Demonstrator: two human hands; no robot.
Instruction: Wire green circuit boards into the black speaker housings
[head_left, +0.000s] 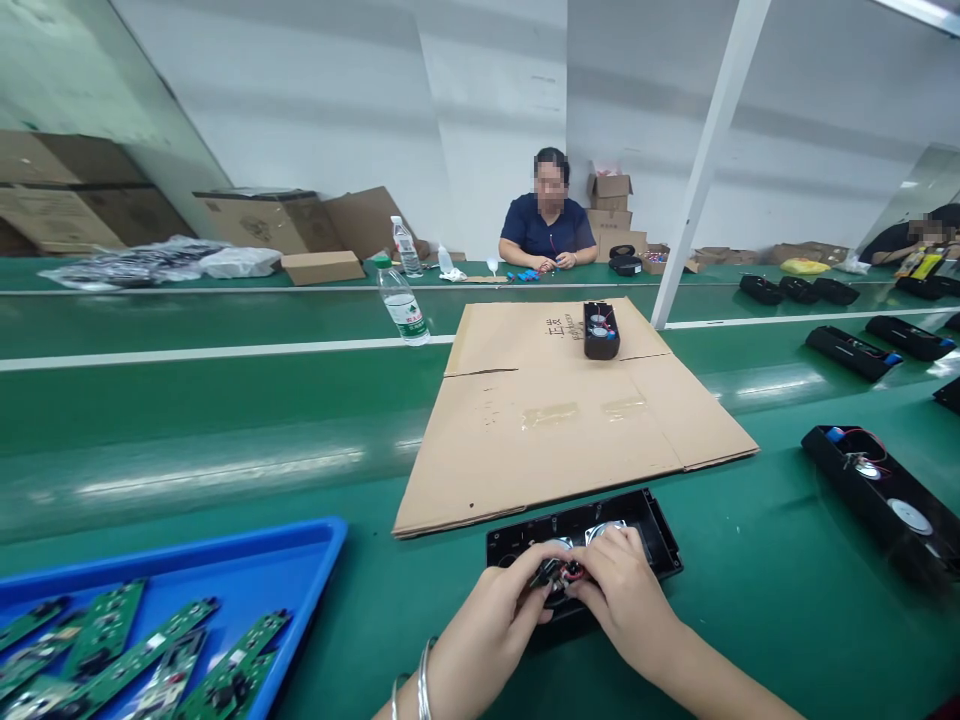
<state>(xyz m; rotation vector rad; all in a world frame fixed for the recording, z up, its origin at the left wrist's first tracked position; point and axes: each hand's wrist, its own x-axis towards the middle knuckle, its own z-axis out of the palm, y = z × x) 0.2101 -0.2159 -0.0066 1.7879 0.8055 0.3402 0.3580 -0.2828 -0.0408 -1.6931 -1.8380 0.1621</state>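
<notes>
An open black speaker housing (664, 540) lies in front of me on the green bench, with round silver speaker drivers (602, 530) inside it. Over its near side, my left hand (499, 620) and my right hand (626, 600) meet, fingers pinched around a small dark electronic part with red and black wires (559, 572). My fingertips cover much of this part and of the housing's near side. The left wrist wears silver bangles.
A blue tray (311, 580) of green circuit boards (150, 650) stands at left. Beyond the housing lies a cardboard sheet (540, 440) bearing another speaker housing (601, 330). More housings (885, 500) line the right. A water bottle (403, 305) stands left of the cardboard; a co-worker (549, 220) sits opposite.
</notes>
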